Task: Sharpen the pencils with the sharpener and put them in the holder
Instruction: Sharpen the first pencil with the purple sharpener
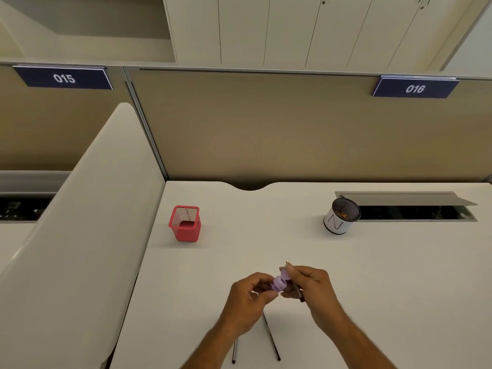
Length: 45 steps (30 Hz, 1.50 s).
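Note:
My left hand (249, 291) grips a small purple sharpener (279, 283) above the white desk (372, 275). My right hand (308, 284) pinches a dark pencil (297, 290) right beside the sharpener, its tip pointing up and away. Two more dark pencils lie on the desk below my hands: one (271, 338) between my forearms, the other (234, 352) partly hidden under my left forearm. A red mesh holder (185, 223) stands at the far left of the desk with one thin pencil leaning inside.
A round black mesh cup (341, 215) with a white paper wrap stands at the far right, shavings inside. Behind it is an open cable hatch (415, 209). A tan partition (266, 123) closes the back; a white divider (87, 209) borders the left.

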Available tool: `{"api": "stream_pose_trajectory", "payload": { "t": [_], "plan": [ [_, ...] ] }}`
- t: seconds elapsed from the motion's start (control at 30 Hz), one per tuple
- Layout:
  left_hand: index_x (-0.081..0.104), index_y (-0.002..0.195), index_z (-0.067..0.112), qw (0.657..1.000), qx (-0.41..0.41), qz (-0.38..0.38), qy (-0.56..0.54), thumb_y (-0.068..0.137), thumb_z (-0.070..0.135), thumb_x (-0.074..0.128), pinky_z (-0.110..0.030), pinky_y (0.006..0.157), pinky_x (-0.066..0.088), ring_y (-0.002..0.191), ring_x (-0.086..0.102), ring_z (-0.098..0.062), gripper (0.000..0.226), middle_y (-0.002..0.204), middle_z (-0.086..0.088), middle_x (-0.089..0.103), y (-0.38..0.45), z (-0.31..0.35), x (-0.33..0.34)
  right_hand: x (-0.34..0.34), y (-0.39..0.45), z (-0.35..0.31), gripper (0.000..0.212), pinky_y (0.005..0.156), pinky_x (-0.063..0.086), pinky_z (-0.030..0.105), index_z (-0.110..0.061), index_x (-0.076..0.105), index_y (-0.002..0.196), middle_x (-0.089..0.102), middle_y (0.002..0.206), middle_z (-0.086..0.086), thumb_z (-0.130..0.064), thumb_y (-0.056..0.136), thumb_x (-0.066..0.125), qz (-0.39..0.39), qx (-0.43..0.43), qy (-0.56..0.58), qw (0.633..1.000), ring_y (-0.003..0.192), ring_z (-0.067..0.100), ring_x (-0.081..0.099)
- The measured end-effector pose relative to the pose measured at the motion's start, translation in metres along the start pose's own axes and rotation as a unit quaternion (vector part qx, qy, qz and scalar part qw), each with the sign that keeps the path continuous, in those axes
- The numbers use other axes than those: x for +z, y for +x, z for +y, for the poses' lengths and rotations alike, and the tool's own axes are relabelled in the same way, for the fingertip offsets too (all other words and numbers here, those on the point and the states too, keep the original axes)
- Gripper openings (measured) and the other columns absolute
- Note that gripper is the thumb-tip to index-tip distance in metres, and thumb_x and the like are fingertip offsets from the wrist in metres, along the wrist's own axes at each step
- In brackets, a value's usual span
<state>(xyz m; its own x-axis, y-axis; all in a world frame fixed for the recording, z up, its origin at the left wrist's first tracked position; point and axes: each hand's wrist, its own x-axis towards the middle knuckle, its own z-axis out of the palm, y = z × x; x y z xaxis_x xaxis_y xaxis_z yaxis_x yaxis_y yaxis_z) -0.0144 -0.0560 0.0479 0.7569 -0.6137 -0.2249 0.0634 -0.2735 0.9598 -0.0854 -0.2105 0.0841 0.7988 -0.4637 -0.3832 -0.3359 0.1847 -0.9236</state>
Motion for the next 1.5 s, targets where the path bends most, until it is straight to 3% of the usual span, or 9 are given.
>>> {"api": "stream_pose_trajectory", "payload": {
  "t": [0.2,0.4,0.57,0.97,1.1,1.2,1.3,1.43,1.5],
  "plan": [
    [0.072,0.105,0.031,1.0,0.009,0.017,-0.018,0.09,0.027,0.069,-0.035,0.08,0.061,0.093,0.066,-0.012,0.016,0.099,0.011,0.073,0.005,0.0,-0.001,-0.006,0.004,-0.001,0.021,0.058,0.051,0.031,-0.007,0.075,0.1,0.072,0.097,0.015,-0.019,0.096,0.059,0.0,0.106,0.073,0.992,0.066,0.025,0.057],
    [0.071,0.106,0.026,0.994,0.005,0.08,-0.071,0.094,0.008,0.061,-0.03,0.074,0.061,0.094,0.067,-0.012,0.024,0.106,0.002,0.072,0.009,-0.002,-0.013,-0.014,0.003,-0.001,0.023,0.052,0.048,0.024,-0.028,0.06,0.106,0.078,0.089,-0.008,-0.01,0.092,0.062,0.048,-0.048,-0.163,0.984,0.053,0.014,0.058],
    [0.072,0.103,0.031,0.994,0.018,0.105,-0.033,0.094,0.016,0.062,-0.034,0.074,0.061,0.093,0.064,-0.01,0.02,0.1,0.008,0.07,0.012,-0.001,-0.017,-0.013,0.003,0.0,0.017,0.068,0.046,0.011,-0.026,0.071,0.095,0.072,0.082,-0.02,-0.011,0.088,0.069,0.046,-0.188,-0.302,0.933,0.084,0.004,0.064],
    [0.07,0.107,0.022,0.996,0.061,0.052,0.045,0.096,0.011,0.057,-0.013,0.078,0.049,0.095,0.063,-0.009,0.021,0.104,0.006,0.069,0.013,-0.002,-0.019,-0.016,0.004,-0.001,0.019,0.07,0.039,0.002,-0.023,0.072,0.102,0.059,0.087,-0.026,-0.011,0.086,0.071,-0.002,-0.314,-0.365,0.876,0.08,-0.01,0.057],
    [0.07,0.102,0.021,0.999,0.038,-0.01,0.023,0.097,0.013,0.051,-0.017,0.072,0.049,0.081,0.062,-0.005,0.021,0.095,0.008,0.07,0.013,0.004,-0.024,-0.023,0.004,0.006,0.012,0.065,0.047,0.012,-0.026,0.064,0.102,0.062,0.088,-0.015,-0.023,0.092,0.062,-0.024,-0.365,-0.415,0.833,0.076,-0.001,0.058],
    [0.068,0.099,0.008,0.997,0.004,-0.073,0.007,0.101,0.012,0.047,-0.008,0.058,0.038,0.057,0.051,0.003,0.021,0.076,0.008,0.063,0.014,0.012,-0.029,-0.031,0.009,0.006,0.013,0.052,0.049,0.024,-0.023,0.066,0.102,0.065,0.083,-0.007,-0.026,0.089,0.064,-0.016,-0.468,-0.49,0.736,0.067,0.013,0.057],
    [0.067,0.09,0.013,0.991,-0.03,-0.133,-0.006,0.095,0.032,0.047,-0.018,0.053,0.032,0.053,0.04,-0.007,0.028,0.065,0.006,0.059,0.014,0.012,-0.033,-0.036,0.014,-0.001,0.014,0.05,0.043,0.028,-0.016,0.072,0.098,0.065,0.076,-0.003,-0.02,0.084,0.075,-0.035,-0.532,-0.537,0.655,0.06,0.02,0.05],
    [0.068,0.087,0.015,0.989,-0.022,-0.144,0.021,0.093,0.034,0.051,-0.022,0.056,0.034,0.059,0.045,-0.011,0.026,0.068,0.001,0.06,0.019,0.017,-0.033,-0.038,0.018,-0.012,0.004,0.047,0.034,0.029,-0.015,0.07,0.086,0.053,0.064,-0.002,-0.019,0.085,0.071,-0.052,-0.544,-0.565,0.618,0.054,0.02,0.04],
    [0.07,0.09,0.019,0.989,-0.009,-0.142,0.041,0.086,0.046,0.056,-0.023,0.063,0.042,0.068,0.053,-0.011,0.031,0.079,-0.005,0.067,0.021,0.02,-0.032,-0.036,0.017,-0.014,0.008,0.046,0.032,0.029,-0.017,0.068,0.079,0.05,0.06,-0.003,-0.022,0.086,0.066,-0.07,-0.521,-0.569,0.632,0.053,0.019,0.039]
  ]
}}
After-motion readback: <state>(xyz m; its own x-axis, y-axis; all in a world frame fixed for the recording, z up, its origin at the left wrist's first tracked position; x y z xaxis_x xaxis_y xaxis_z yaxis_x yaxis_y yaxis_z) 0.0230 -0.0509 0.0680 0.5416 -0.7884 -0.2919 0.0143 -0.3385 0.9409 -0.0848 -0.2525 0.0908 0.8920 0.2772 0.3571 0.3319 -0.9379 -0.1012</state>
